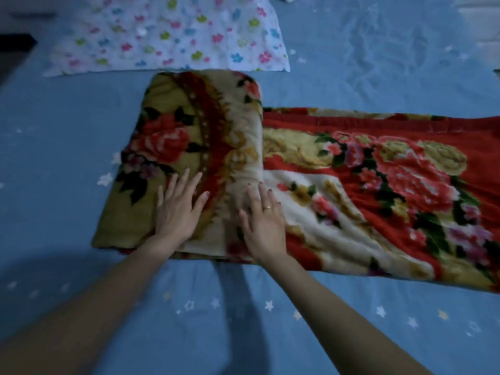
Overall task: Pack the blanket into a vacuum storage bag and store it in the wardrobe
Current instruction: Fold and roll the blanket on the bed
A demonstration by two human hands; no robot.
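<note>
A blue star-print sheet (54, 163) covers the bed. At the far left edge sits a dark shape (13, 44), too dim and blurred to identify. Beyond the middle lies a white cloth (167, 36) printed with coloured flowers, flat on the sheet; it may be the storage bag, though the view does not settle that.

The blanket (378, 190), red and cream with large roses, lies across the bed from centre to the right edge. Its left end is folded over itself into a thick pad whose far edge touches or just overlaps the near edge of the white cloth. The rest stretches out to the right in a single long strip, wrinkled in places.

The left hand (177, 209) lies palm down on the folded pad, fingers (196, 182) straight and spread, pressing the pile. The right hand (263, 220) lies palm down just beside it, at the fold's right edge where the pad meets the flat strip; its fingers are straight, slightly spread, and one carries a ring (267, 208). Both forearms reach in from the near edge, casting shadows on the sheet.
</note>
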